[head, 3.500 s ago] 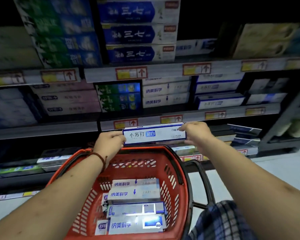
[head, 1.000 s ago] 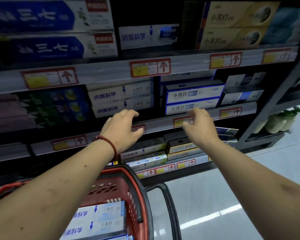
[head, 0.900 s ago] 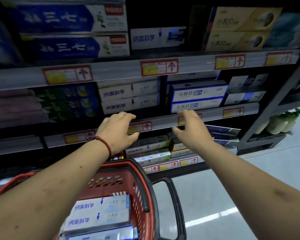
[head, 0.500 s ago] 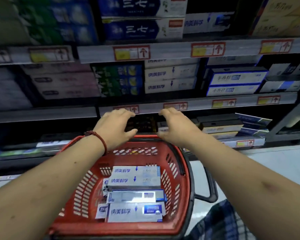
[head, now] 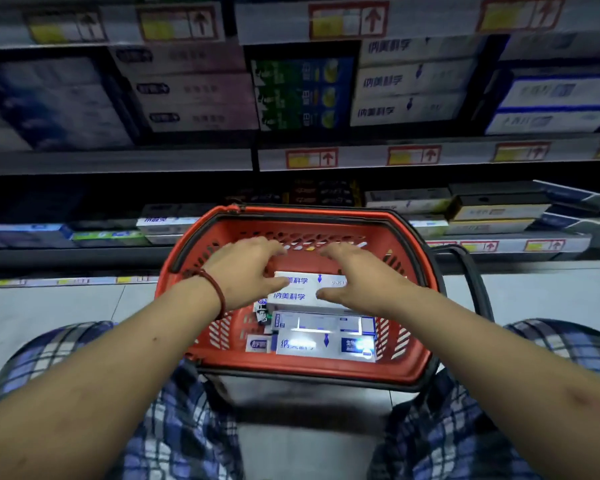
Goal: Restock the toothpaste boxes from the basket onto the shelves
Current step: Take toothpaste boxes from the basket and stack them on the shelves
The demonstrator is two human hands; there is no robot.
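Cardboard, white, blue-printed: the long toothpaste box (head: 293, 295) tops the stack in the red plastic basket (head: 309, 216) mid-frame, probably light, stiff, crushable. Fingers spread, the left hand (head: 246, 271) and right hand (head: 359, 282) flank its ends, the likeliest hold.

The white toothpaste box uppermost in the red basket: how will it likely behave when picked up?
The long white cardboard toothpaste box probably stays stiff and feels light: straight edges, slim carton. Flat faces make rolling unlikely. Glare on the white box nearest the camera hints at a glossy finish, so a loose grip might slip.
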